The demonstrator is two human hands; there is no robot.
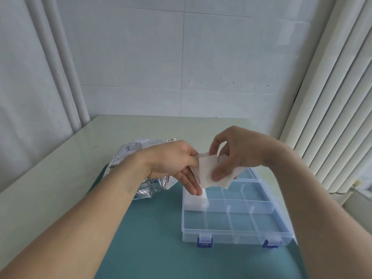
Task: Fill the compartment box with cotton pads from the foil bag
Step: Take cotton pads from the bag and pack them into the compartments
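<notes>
**Two hands pinching cotton pads above the compartment box**

Two bare forearms are reaching in from the near edge, meeting over the far left corner of the compartment box (237, 224), the landmark for everything here. The pale green table (60, 178) is carrying the whole scene, with a teal mat (157, 238) lying under the box and reaching out to its left. The box itself is sitting open, clear plastic with thin dividers and two blue latches (204, 243) facing the viewer on its near wall.

The foil bag (149, 186) is lying crumpled just left of the box, partly hidden behind the left forearm, its printed silver skin catching the light.

The left hand (173, 164) is hovering above the box's far left corner, thumb and forefinger pinching the left edge of the cotton pads (209, 174) while the other fingers are pointing down toward the compartment beneath. The right hand (237, 152) is hovering over the box's far edge, thumb pressing the front of the same white pads and curled fingers gripping them from behind. The pads are hanging in the air between both hands, not touching the box.

A stack of pads (198, 201) is already resting in the far left compartment, directly under the left fingertips.
</notes>
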